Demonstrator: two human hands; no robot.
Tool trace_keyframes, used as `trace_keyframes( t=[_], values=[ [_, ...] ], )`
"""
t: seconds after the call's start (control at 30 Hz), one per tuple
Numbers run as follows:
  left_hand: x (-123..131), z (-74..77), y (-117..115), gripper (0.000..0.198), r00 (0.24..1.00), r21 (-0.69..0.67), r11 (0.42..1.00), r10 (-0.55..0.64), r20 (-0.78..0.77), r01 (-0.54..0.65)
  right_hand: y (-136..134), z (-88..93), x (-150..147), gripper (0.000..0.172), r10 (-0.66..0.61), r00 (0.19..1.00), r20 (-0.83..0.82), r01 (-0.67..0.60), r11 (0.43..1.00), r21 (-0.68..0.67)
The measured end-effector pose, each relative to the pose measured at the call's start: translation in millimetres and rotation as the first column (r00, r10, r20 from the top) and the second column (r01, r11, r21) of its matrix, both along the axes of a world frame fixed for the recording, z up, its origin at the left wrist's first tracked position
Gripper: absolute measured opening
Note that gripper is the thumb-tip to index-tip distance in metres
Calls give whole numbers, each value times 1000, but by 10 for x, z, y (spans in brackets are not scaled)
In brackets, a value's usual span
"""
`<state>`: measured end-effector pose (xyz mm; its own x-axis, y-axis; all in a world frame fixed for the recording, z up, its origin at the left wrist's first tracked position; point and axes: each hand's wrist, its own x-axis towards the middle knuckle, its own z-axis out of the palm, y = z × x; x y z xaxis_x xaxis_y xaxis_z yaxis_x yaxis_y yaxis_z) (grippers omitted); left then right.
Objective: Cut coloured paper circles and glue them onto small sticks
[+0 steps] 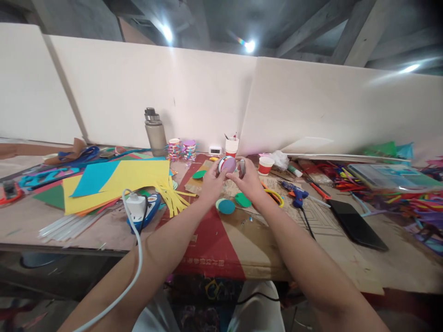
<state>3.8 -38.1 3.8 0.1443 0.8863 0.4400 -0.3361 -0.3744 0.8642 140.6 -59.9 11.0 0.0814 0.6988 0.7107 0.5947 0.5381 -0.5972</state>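
My left hand (212, 183) is closed around a small paper cup (220, 166), tilted so that the purple disc (229, 164) over its end faces right. Close beside it, my right hand (249, 179) has its fingers curled round a small grey object (242, 167) whose kind I cannot make out. The right thumb reaches toward the disc's lower edge. Below the hands lie a teal paper disc (227, 206) and a green paper disc (242, 200). Another green disc (199, 174) rests left of the cup.
Yellow paper sheets (138, 177) and a power strip (152, 210) are on the left. A bottle (155, 133), decorated cups (188, 150) and a clock (215, 151) stand behind. To the right are a red-white cup (265, 166), a glue gun (298, 194) and a black tablet (356, 223).
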Motion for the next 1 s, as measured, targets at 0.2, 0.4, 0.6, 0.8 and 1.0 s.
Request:
trace_keyframes(
  t=[0.2, 0.4, 0.6, 0.8, 1.0],
  values=[
    [48, -84, 42, 42, 985, -84, 986, -131, 116, 142, 24, -8, 61, 53, -38, 990, 135, 38, 999, 8],
    [68, -60, -9, 30, 937, -209, 947, -173, 304, 243, 9, -18, 49, 57, -39, 982, 186, 41, 999, -9],
    [67, -73, -9, 29, 932, -237, 939, -166, 324, 250, 9, -58, 32, 59, -32, 988, 153, 23, 998, 58],
    [68, -93, 20, 36, 937, -188, 953, -174, 302, 238, 26, -94, 39, 62, -19, 987, 161, -1, 992, 123],
    [48, -77, 28, 42, 942, -176, 956, -181, 282, 237, 31, -93, 53, 62, 18, 984, 177, -42, 990, 133]
  ],
)
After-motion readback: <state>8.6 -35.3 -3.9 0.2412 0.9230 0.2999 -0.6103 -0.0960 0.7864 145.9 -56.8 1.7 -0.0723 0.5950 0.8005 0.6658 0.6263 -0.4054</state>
